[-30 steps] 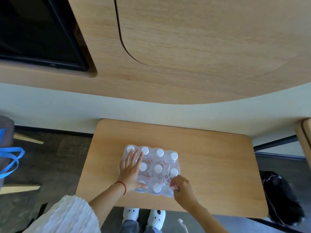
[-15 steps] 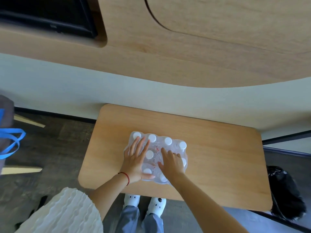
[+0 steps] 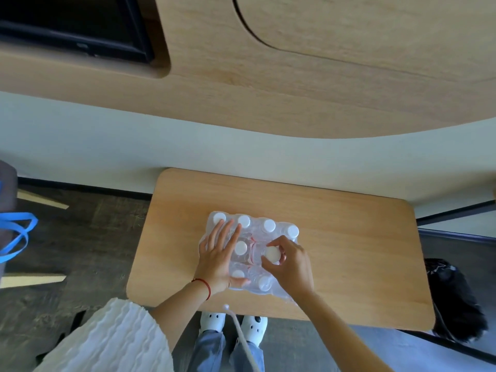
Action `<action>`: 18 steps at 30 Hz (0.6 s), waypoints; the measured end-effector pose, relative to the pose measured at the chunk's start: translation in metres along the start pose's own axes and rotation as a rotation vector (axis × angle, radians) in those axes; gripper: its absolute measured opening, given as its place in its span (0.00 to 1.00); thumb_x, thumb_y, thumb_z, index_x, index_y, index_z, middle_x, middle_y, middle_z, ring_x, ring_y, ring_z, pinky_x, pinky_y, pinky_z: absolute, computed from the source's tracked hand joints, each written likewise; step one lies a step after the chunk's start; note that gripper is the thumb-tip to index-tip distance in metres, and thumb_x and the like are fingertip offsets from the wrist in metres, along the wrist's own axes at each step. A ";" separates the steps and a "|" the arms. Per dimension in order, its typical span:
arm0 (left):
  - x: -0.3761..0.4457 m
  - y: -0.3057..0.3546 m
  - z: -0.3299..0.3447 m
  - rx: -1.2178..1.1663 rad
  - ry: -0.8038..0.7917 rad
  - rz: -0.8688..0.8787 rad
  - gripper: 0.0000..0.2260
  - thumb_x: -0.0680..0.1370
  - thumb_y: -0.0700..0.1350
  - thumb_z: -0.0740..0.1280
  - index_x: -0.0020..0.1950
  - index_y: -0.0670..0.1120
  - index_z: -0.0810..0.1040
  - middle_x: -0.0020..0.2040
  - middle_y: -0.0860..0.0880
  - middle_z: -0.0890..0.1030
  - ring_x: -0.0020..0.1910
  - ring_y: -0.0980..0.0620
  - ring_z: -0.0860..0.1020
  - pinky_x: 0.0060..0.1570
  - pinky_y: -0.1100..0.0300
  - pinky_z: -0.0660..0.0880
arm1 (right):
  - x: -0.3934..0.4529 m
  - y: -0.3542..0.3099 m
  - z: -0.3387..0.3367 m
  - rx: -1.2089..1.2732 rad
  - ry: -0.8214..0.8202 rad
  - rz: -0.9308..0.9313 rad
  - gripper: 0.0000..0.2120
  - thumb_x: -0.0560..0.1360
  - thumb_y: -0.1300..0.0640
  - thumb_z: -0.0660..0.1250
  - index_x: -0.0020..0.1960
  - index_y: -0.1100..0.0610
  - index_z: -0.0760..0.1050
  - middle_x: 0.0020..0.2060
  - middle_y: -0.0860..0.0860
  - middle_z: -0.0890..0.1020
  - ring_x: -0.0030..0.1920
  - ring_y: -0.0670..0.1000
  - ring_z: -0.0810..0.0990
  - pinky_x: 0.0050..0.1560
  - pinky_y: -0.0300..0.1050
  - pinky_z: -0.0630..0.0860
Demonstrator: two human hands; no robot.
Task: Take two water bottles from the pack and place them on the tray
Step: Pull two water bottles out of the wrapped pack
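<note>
A shrink-wrapped pack of water bottles (image 3: 268,226) with white caps stands in the middle of a small wooden table (image 3: 349,253). My left hand (image 3: 218,256) lies flat on the pack's left side, fingers spread, pressing on it. My right hand (image 3: 291,264) is curled around the neck of one water bottle (image 3: 271,254) in the pack's middle row, its white cap showing between thumb and fingers. The bottle looks slightly raised above its neighbours. No tray is in view.
A pale wall and wooden panelling with a dark screen (image 3: 67,25) rise behind the table. A blue-handled bag (image 3: 13,237) hangs at the left, a black bag (image 3: 456,299) sits on the floor at the right. My feet (image 3: 233,323) are below the table's near edge.
My right hand went from the pack's near right corner to lying flat on top, and now grips one bottle's neck. My left hand stayed pressed on the pack.
</note>
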State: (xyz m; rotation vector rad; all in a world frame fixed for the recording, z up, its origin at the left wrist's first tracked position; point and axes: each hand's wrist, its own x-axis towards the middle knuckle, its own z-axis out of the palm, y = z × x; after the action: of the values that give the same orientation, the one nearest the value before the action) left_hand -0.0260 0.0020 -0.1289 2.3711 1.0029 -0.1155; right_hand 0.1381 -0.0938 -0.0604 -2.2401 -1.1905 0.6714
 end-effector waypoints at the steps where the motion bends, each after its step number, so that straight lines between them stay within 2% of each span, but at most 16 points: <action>1: 0.000 0.000 0.000 -0.010 0.001 0.000 0.54 0.61 0.73 0.65 0.73 0.59 0.33 0.78 0.51 0.40 0.77 0.48 0.38 0.73 0.41 0.52 | -0.003 -0.006 -0.007 0.033 0.007 -0.001 0.11 0.64 0.57 0.77 0.43 0.56 0.77 0.30 0.45 0.76 0.28 0.41 0.70 0.30 0.32 0.67; 3: -0.001 0.000 -0.003 -0.021 -0.023 0.002 0.55 0.61 0.72 0.66 0.73 0.58 0.33 0.76 0.53 0.37 0.76 0.48 0.36 0.74 0.40 0.52 | -0.008 -0.020 -0.024 0.094 0.037 -0.016 0.12 0.63 0.57 0.78 0.40 0.53 0.76 0.27 0.43 0.74 0.26 0.41 0.70 0.28 0.28 0.66; 6: -0.001 0.010 -0.018 -0.017 -0.119 0.004 0.58 0.60 0.69 0.70 0.73 0.54 0.32 0.76 0.51 0.33 0.75 0.47 0.32 0.75 0.39 0.46 | -0.013 -0.046 -0.061 0.223 0.124 -0.024 0.15 0.61 0.59 0.77 0.36 0.49 0.72 0.26 0.46 0.78 0.27 0.45 0.74 0.27 0.32 0.69; 9: -0.007 0.030 -0.048 -0.133 -0.185 0.023 0.60 0.57 0.71 0.70 0.73 0.57 0.32 0.77 0.53 0.34 0.76 0.48 0.34 0.75 0.39 0.41 | -0.013 -0.074 -0.101 0.365 0.114 -0.046 0.17 0.61 0.63 0.77 0.34 0.48 0.70 0.26 0.44 0.79 0.27 0.41 0.74 0.27 0.28 0.68; 11: -0.017 0.045 -0.070 -0.406 -0.149 0.061 0.58 0.57 0.69 0.73 0.74 0.61 0.37 0.78 0.57 0.44 0.77 0.54 0.44 0.75 0.42 0.50 | -0.013 -0.093 -0.118 0.416 0.040 -0.067 0.16 0.60 0.62 0.76 0.32 0.48 0.70 0.26 0.43 0.79 0.26 0.40 0.72 0.26 0.28 0.67; 13: -0.027 0.063 -0.089 -0.736 -0.114 0.119 0.54 0.57 0.63 0.78 0.74 0.65 0.47 0.75 0.64 0.57 0.74 0.62 0.56 0.73 0.54 0.61 | -0.012 -0.111 -0.125 0.433 -0.018 -0.097 0.16 0.60 0.62 0.76 0.32 0.48 0.70 0.25 0.46 0.78 0.26 0.41 0.71 0.26 0.33 0.68; 14: -0.030 0.071 -0.095 -0.857 -0.099 0.149 0.50 0.58 0.59 0.79 0.73 0.64 0.53 0.72 0.65 0.64 0.72 0.62 0.62 0.70 0.58 0.66 | -0.011 -0.118 -0.125 0.436 -0.038 -0.111 0.15 0.59 0.60 0.75 0.32 0.48 0.70 0.26 0.48 0.78 0.26 0.43 0.71 0.27 0.35 0.68; 16: -0.034 0.084 -0.101 -1.019 -0.018 0.144 0.39 0.59 0.51 0.81 0.66 0.59 0.67 0.62 0.56 0.78 0.64 0.55 0.75 0.64 0.53 0.75 | -0.009 -0.129 -0.121 0.476 -0.066 -0.126 0.12 0.59 0.58 0.74 0.32 0.50 0.71 0.26 0.51 0.79 0.27 0.45 0.72 0.27 0.37 0.69; 17: -0.036 0.087 -0.102 -1.068 0.049 0.107 0.33 0.59 0.49 0.81 0.61 0.56 0.72 0.56 0.52 0.81 0.58 0.52 0.79 0.60 0.51 0.77 | -0.008 -0.132 -0.116 0.516 -0.072 -0.127 0.11 0.60 0.58 0.75 0.33 0.52 0.72 0.27 0.51 0.79 0.28 0.45 0.72 0.28 0.38 0.69; 18: -0.038 0.086 -0.102 -1.092 0.122 0.072 0.29 0.60 0.48 0.80 0.57 0.57 0.74 0.52 0.51 0.83 0.54 0.52 0.80 0.56 0.53 0.79 | -0.007 -0.133 -0.111 0.555 -0.082 -0.126 0.11 0.61 0.56 0.76 0.35 0.54 0.74 0.28 0.52 0.79 0.30 0.46 0.73 0.30 0.41 0.70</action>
State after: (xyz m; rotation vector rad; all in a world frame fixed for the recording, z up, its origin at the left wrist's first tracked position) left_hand -0.0076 -0.0169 0.0072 1.4031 0.7349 0.4904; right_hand 0.1257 -0.0576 0.1089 -1.6771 -1.0165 0.9191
